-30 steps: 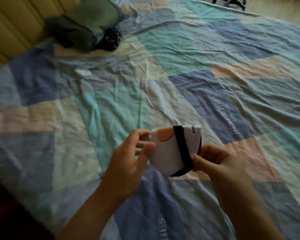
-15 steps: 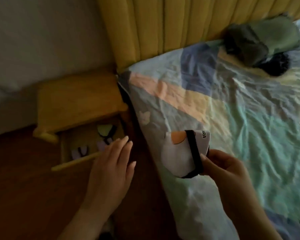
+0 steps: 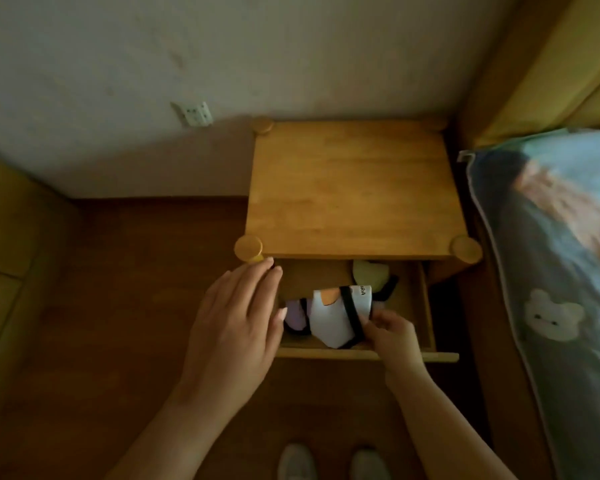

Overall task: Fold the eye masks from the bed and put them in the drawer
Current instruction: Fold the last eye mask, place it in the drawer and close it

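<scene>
We see the right hand [image 3: 394, 332] pinched closed on the folded white mask [image 3: 335, 315], with the fingers on its black strap [image 3: 352, 315] at the side of the mask nearest to that hand. The mask has an orange patch near its top and some dark letters on the far end, too small to read fully. It is over the open drawer [image 3: 426, 306], above the front part, and we cannot tell if it already touches the drawer bottom.

The left hand [image 3: 238, 323] is open, with the fingers stretched and close together, and it holds nothing. It is over the left edge of the drawer, its thumb tip just beside the white mask.

Between the two hands, partly under the white mask, lies a purple mask [image 3: 293, 315]. Beyond the right hand, at the back of the drawer, lies a pale green mask [image 3: 369, 275] with a dark strap.

The drawer belongs to a wooden nightstand [image 3: 354, 192]. To the right of the right hand is the bed [image 3: 565, 258].
</scene>
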